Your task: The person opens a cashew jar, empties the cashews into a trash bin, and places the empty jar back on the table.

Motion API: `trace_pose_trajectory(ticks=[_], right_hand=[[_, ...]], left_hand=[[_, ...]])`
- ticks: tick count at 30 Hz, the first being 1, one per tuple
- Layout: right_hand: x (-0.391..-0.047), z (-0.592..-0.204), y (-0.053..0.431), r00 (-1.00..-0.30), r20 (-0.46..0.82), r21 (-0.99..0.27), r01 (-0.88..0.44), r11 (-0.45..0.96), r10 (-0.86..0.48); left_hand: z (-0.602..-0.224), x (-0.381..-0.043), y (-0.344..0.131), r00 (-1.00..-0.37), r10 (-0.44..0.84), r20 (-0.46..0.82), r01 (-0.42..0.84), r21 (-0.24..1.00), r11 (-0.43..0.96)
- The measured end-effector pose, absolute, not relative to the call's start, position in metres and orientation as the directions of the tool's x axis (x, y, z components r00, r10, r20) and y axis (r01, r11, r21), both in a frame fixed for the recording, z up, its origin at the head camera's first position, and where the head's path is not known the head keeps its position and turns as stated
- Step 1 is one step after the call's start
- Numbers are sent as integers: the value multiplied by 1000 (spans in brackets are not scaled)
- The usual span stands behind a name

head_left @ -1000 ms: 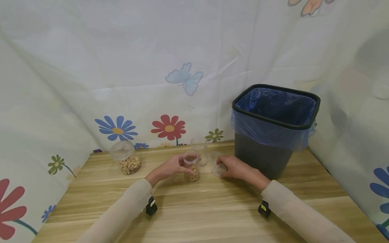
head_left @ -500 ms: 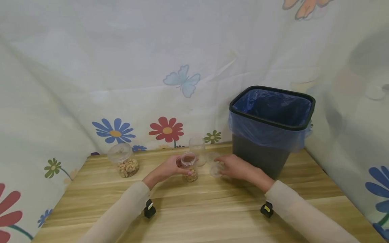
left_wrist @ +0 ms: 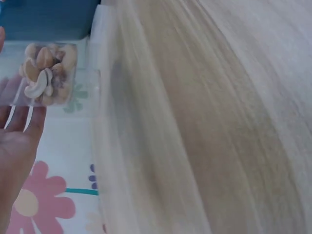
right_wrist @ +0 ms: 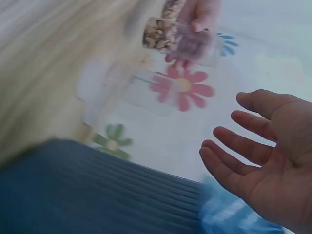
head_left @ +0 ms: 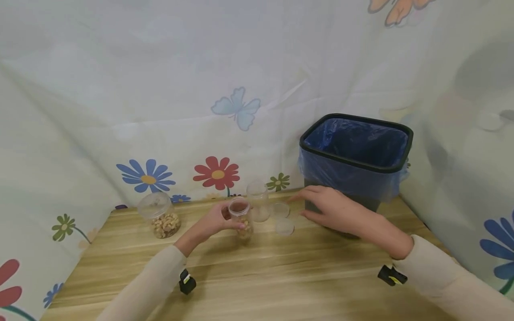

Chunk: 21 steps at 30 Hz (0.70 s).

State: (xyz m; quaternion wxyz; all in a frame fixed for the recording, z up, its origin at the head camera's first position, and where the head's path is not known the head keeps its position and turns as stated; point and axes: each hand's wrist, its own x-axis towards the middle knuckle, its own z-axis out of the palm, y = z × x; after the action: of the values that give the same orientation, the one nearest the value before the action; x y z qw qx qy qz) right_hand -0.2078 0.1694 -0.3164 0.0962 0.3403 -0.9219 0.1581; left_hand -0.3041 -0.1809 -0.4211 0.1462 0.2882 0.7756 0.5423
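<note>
A small clear jar [head_left: 241, 223], uncapped and partly filled with mixed nuts, is in my left hand [head_left: 214, 221]. Fingers and thumb curl round its side, and the nuts [left_wrist: 50, 73] show through the wall in the left wrist view. My right hand [head_left: 333, 208] hovers in front of the bin, holding nothing, its fingers [right_wrist: 239, 146] spread and relaxed. Two clear round lids lie on the table left of it, a rear lid [head_left: 279, 209] and a front lid [head_left: 285, 227]. Behind the held jar stands a second clear jar [head_left: 258, 200], with no nuts visible in it.
A grey bin [head_left: 341, 196] with a blue liner [head_left: 353, 176] stands at the back right. At the back left is a wider clear jar [head_left: 159, 216] of nuts. The wooden table [head_left: 257, 281] meets a flower-printed cloth wall [head_left: 160, 89] behind.
My right hand has let go of the front lid, leaving it on the table, and has risen to the right. The left hand has shifted slightly left with the nut jar.
</note>
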Motion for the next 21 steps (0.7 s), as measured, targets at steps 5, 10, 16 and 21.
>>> trace_pose_trajectory(ticks=[5,10,16,21], right_hand=[[-183,-283,189,-690,429,-163,-693,702,-582],[-165,-257,220,-612,637,-111,-674,730,-469],[-153,-249,260,-689,704,-269,-482,834,-171],[-150,-258,288,-782,622,-440,-304,845,43]], left_hand=[[-408,-298,-177,-785,596,168,347,917,198],[-388,-290,-170,-745,620,245,421,894,152],[-360,-279,-161,-726,631,274,467,870,159],[-338,-272,-154,-694,656,297,520,837,171]])
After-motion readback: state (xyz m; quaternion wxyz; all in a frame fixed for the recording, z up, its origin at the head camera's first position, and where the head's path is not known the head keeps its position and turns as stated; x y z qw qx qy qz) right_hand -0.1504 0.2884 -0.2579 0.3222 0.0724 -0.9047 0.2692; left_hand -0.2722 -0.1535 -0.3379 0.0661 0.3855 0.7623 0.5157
